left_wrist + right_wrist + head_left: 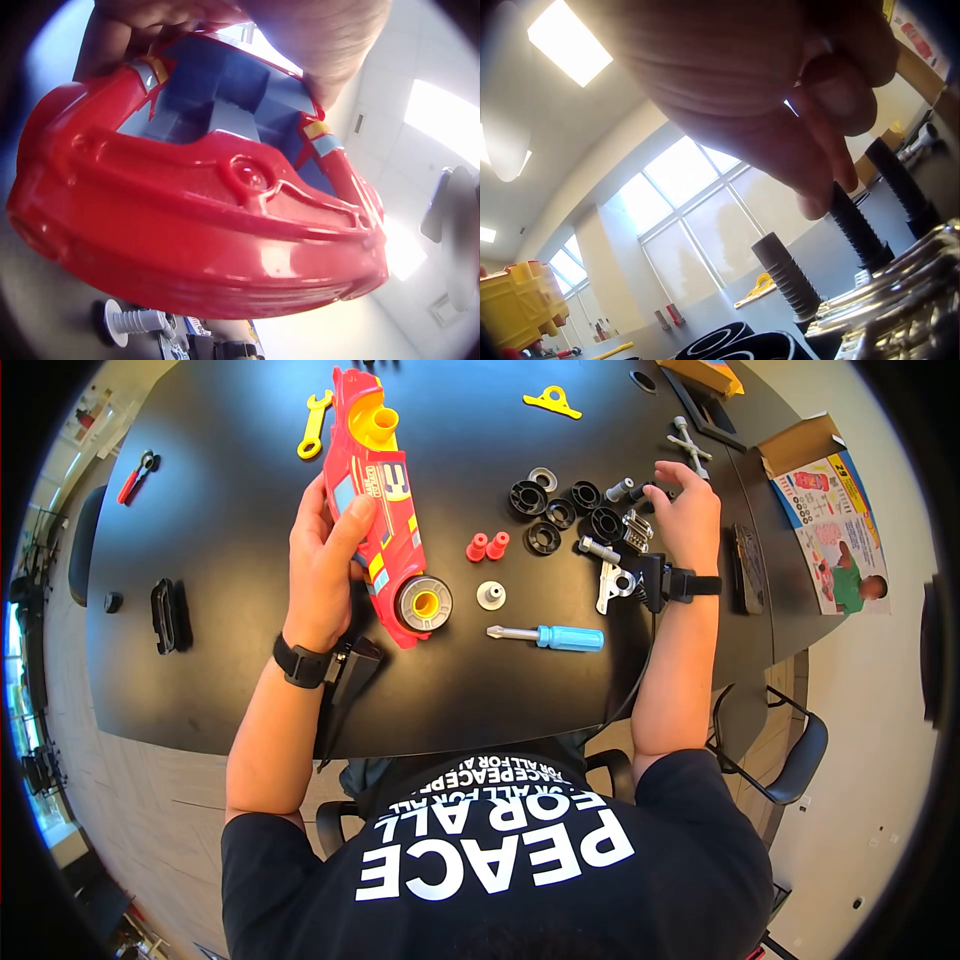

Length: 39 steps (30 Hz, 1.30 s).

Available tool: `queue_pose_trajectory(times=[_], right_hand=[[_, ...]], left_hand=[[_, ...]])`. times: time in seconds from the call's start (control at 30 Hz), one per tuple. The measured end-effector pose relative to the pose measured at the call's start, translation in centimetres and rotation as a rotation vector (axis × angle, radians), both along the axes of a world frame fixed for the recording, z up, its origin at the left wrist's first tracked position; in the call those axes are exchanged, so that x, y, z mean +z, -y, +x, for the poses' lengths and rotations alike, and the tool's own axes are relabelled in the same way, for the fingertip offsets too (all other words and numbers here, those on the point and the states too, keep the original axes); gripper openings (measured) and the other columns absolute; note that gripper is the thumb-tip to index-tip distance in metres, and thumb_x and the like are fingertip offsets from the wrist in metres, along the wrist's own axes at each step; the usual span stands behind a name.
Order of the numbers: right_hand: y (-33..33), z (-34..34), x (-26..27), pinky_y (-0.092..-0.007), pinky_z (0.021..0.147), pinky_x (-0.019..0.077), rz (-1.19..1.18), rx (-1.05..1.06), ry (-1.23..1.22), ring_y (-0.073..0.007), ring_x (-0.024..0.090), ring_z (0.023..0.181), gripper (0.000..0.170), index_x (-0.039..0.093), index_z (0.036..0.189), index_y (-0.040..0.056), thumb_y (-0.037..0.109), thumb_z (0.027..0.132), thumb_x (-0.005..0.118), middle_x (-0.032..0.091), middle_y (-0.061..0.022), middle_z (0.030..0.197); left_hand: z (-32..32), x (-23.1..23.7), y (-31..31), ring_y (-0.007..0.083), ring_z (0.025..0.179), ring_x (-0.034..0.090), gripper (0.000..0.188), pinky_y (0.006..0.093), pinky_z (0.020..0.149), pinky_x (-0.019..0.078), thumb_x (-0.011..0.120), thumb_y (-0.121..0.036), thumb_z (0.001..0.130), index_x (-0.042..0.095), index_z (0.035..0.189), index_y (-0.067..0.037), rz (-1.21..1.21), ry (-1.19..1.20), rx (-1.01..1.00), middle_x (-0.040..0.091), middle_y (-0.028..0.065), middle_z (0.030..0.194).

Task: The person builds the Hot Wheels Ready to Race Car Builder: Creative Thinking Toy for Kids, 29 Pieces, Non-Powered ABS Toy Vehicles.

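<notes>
My left hand (322, 575) grips the side of a red toy car (397, 525), raised above the table, with a grey-rimmed wheel (425, 603) at its near end. The left wrist view shows the car's red end (210, 225) close up, under the hand (315, 34). My right hand (690, 515) is over the parts at the right. In the right wrist view its thumb and a finger pinch the top of an upright black threaded bolt (857, 229). Beside that bolt stand a grey bolt (786, 277) and another black one (901, 180).
Several black wheel pieces (605, 523) lie left of the right hand. Two red pieces (487, 547), a white part (491, 596) and a blue screwdriver (570, 639) are nearer. A yellow wrench (314, 430) lies beyond the car; an opened box (825, 510) stands at right.
</notes>
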State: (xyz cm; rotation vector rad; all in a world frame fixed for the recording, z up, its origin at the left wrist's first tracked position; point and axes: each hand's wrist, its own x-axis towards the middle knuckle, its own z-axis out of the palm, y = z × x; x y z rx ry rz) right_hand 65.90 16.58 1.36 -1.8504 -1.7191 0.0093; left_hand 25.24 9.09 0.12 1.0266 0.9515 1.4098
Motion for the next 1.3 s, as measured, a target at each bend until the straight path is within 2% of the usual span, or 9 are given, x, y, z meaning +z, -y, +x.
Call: queue_pose_trajectory(times=[0.5, 0.7, 0.9, 0.97, 1.0, 1.03, 1.1, 1.2, 1.3], right_hand=[[0.3, -1.4, 0.5, -0.0394, 0.095, 0.0594, 0.067, 0.164, -0.059, -0.0332, 0.078, 0.109, 0.031, 0.079, 0.120, 0.0044, 0.005, 0.089, 0.083, 0.082, -0.0150, 0.117], [-0.3, -1.7, -0.9, -0.0394, 0.092, 0.0603, -0.065, 0.220, -0.090, -0.0324, 0.079, 0.106, 0.029, 0.079, 0.117, 0.0024, 0.004, 0.089, 0.082, 0.083, -0.0154, 0.112], [0.4, -4.1, 0.5, -0.0328, 0.077, 0.0594, -0.094, 0.188, -0.147, -0.0180, 0.075, 0.087, 0.026, 0.079, 0.120, 0.0033, 0.003, 0.095, 0.076, 0.081, -0.0107, 0.104], [0.3, -5.0, 0.6, -0.0273, 0.068, 0.0554, 0.261, 0.428, -0.344, -0.0099, 0.069, 0.087, 0.028, 0.078, 0.126, 0.0065, 0.001, 0.100, 0.069, 0.075, -0.0033, 0.107], [1.0, -5.2, 1.1, -0.0234, 0.062, 0.0547, 0.104, 0.515, -0.562, -0.0089, 0.067, 0.090, 0.031, 0.076, 0.132, 0.0070, -0.001, 0.106, 0.061, 0.066, -0.0024, 0.113], [1.8, -6.2, 1.7, -0.0234, 0.062, 0.0547, 0.104, 0.522, -0.562, -0.0089, 0.067, 0.090, 0.031, 0.076, 0.132, 0.0070, -0.001, 0.106, 0.061, 0.066, -0.0024, 0.113], [3.5, -9.2, 2.7, -0.0196, 0.059, 0.0551, 0.027, 0.743, -0.935, -0.0084, 0.063, 0.085, 0.039, 0.064, 0.147, 0.0059, 0.001, 0.109, 0.058, 0.064, -0.0066, 0.114], [5.9, -11.3, 3.2, -0.0202, 0.060, 0.0569, -0.127, 0.887, -1.042, -0.0105, 0.063, 0.084, 0.059, 0.041, 0.160, 0.0041, 0.002, 0.107, 0.065, 0.063, -0.0103, 0.115], [7.4, -13.0, 2.6, -0.0278, 0.076, 0.0595, -0.123, 1.045, -0.986, -0.0123, 0.066, 0.086, 0.043, 0.061, 0.145, 0.0019, 0.000, 0.103, 0.072, 0.067, -0.0074, 0.111]], left_hand=[[0.1, -0.1, 0.0, 0.0111, 0.100, 0.077, 0.067, 0.0230, 0.066, 0.0622, 0.075, -0.035, 0.103, 0.047, 0.153, 0.000, -0.006, 0.003, 0.023, 0.072, 0.0086, 0.126], [0.0, -0.3, 0.0, 0.0111, 0.101, 0.077, 0.067, 0.0229, 0.067, 0.0621, 0.075, -0.035, 0.104, 0.047, 0.153, 0.000, 0.006, 0.000, 0.011, 0.072, 0.0090, 0.126], [-0.1, -0.3, 0.0, 0.0118, 0.102, 0.076, 0.068, 0.0243, 0.071, 0.0637, 0.076, -0.034, 0.103, 0.046, 0.154, -0.001, 0.001, 0.004, 0.003, 0.071, 0.0093, 0.128], [0.1, 0.0, 0.1, 0.0122, 0.104, 0.076, 0.069, 0.0255, 0.073, 0.0646, 0.077, -0.033, 0.103, 0.045, 0.155, 0.000, 0.001, 0.019, 0.012, 0.071, 0.0096, 0.129], [0.2, 0.1, 0.1, 0.0127, 0.105, 0.076, 0.069, 0.0267, 0.076, 0.0655, 0.077, -0.033, 0.103, 0.045, 0.155, 0.000, -0.001, 0.034, 0.017, 0.071, 0.0098, 0.130], [0.1, 0.1, 0.1, 0.0127, 0.105, 0.076, 0.069, 0.0267, 0.076, 0.0655, 0.077, -0.033, 0.103, 0.045, 0.155, 0.000, 0.000, 0.034, 0.024, 0.071, 0.0098, 0.130], [0.0, -0.3, -0.1, 0.0132, 0.107, 0.075, 0.070, 0.0282, 0.078, 0.0665, 0.077, -0.032, 0.103, 0.043, 0.156, 0.000, 0.007, 0.037, 0.003, 0.070, 0.0106, 0.131], [-0.1, -0.5, -0.2, 0.0139, 0.112, 0.074, 0.072, 0.0316, 0.090, 0.0645, 0.078, -0.030, 0.103, 0.043, 0.157, 0.001, 0.015, 0.052, 0.005, 0.069, 0.0117, 0.134], [-0.1, -0.4, -0.1, 0.0144, 0.115, 0.072, 0.072, 0.0337, 0.098, 0.0618, 0.079, -0.029, 0.103, 0.043, 0.158, 0.002, 0.020, 0.056, 0.005, 0.069, 0.0120, 0.137]])
